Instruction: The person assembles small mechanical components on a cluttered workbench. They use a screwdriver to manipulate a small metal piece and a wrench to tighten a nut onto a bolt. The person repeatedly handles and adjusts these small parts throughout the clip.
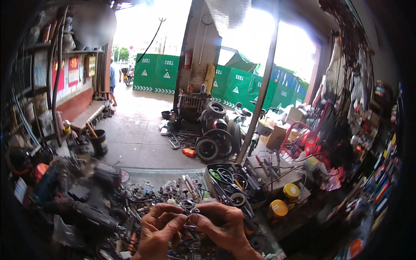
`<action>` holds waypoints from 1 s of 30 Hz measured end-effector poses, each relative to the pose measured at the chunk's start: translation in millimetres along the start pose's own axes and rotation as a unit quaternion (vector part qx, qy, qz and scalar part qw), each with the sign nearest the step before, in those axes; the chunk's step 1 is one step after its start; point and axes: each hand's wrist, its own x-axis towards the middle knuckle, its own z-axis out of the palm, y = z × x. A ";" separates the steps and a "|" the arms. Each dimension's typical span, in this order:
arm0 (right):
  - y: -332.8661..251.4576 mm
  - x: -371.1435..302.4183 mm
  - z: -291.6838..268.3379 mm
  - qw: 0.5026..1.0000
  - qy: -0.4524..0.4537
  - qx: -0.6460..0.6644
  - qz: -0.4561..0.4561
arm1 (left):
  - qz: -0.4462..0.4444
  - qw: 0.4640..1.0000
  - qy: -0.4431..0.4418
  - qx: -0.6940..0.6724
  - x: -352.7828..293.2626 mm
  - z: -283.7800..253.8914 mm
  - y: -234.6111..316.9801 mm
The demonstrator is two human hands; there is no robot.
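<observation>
My left hand (160,229) and my right hand (221,224) meet fingertip to fingertip above the cluttered bench. Between them is a small dark metal part with a round, ring-like end (195,210); its exact kind is too small to make out. Thumb and forefinger of each hand pinch it from either side. Under and behind the hands spreads a heap of loose screws, fittings and small metal parts (147,190). A dark power drill (86,216) lies left of my left hand.
Right of the heap stands a tool box (212,167) with cables and hand tools. Beyond it are two yellow-lidded tubs (278,208). Tyres (207,149) are stacked by the pillar ahead. A black bucket (99,142) stands at left. A slanting pole (262,86) rises behind the bench.
</observation>
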 end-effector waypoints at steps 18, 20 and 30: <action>-7.9 4.1 2.9 0.999 -0.021 -0.043 0.003 | -0.103 0.992 -0.026 -0.064 0.3 -3.5 -2.8; -1.9 1.6 -0.9 1.000 0.002 -0.015 -0.018 | -0.192 0.975 -0.067 -0.090 -2.8 -11.9 0.7; 2.1 6.3 2.4 0.999 0.004 0.013 -0.049 | -0.135 0.980 -0.080 -0.120 -1.4 -14.9 -5.7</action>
